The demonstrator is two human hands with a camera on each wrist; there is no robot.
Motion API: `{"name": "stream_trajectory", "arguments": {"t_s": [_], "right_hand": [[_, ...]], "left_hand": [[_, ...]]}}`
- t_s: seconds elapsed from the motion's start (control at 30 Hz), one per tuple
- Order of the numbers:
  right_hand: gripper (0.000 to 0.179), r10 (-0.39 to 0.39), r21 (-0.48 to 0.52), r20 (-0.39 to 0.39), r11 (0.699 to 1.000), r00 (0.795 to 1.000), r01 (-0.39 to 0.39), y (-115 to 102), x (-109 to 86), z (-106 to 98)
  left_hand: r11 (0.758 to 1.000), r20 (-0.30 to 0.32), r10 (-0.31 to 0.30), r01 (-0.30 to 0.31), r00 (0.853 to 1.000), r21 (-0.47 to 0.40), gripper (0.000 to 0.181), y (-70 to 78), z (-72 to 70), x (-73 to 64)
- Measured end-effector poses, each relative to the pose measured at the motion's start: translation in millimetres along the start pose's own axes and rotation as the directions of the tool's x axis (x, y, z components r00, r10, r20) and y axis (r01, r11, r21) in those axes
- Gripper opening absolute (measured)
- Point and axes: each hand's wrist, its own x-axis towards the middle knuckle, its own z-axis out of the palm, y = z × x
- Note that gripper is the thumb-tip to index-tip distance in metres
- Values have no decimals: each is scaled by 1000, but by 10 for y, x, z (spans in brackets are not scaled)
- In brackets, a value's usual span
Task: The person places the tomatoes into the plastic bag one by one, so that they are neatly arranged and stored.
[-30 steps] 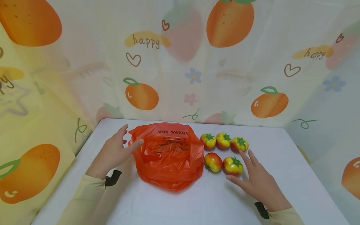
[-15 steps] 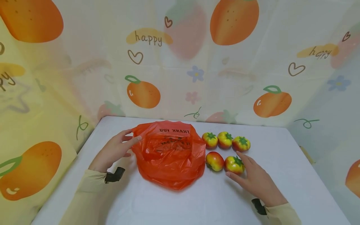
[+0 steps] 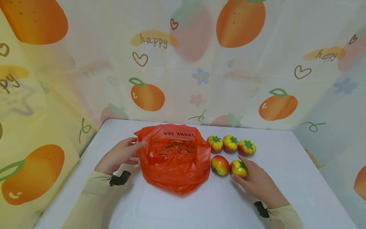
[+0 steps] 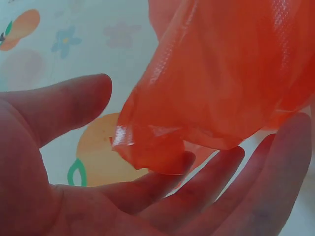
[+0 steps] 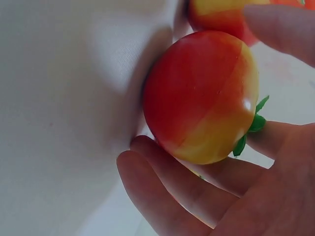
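Note:
A red plastic bag (image 3: 174,168) printed with THANK YOU sits on the white table. My left hand (image 3: 115,157) is at its left edge. In the left wrist view the bag's corner (image 4: 152,147) lies between the thumb and the spread fingers, the thumb apart from it. At the right, my right hand (image 3: 260,181) is around a red-and-yellow tomato (image 3: 238,168) with a green leafy top. The right wrist view has the fingers beside and under this tomato (image 5: 202,98), while the thumb stands away from it. The tomato rests on the table.
Another tomato (image 3: 220,165) lies on its side between the bag and the right hand's tomato. Behind are three more: left (image 3: 214,144), middle (image 3: 230,143) and right (image 3: 247,147). A fruit-printed cloth (image 3: 177,73) hangs behind the table (image 3: 160,210).
My left hand has moved right to the bag's edge, its fingers now reaching behind it. My right hand has come closer around the front right tomato. The view has shifted slightly.

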Motion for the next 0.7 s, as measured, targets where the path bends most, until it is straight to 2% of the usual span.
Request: {"name": "stream_trajectory", "arguments": {"t_s": [0.2, 0.4, 0.57, 0.7], "right_hand": [[92, 28, -3, 32, 1000, 999, -27, -15, 40, 4], [81, 22, -9, 15, 1000, 1000, -22, -1, 38, -35], [77, -43, -7, -66, 999, 997, 43, -99, 67, -207], [75, -112, -17, -174, 994, 978, 111, -316, 87, -419]], "left_hand": [[999, 3, -22, 23, 1000, -24, 81, -23, 12, 5], [1000, 30, -6, 7, 1000, -28, 65, 4, 31, 54], [999, 26, 2, -1, 1000, -34, 60, 2, 11, 41], [999, 27, 9, -8, 1000, -43, 56, 13, -3, 16]]}}
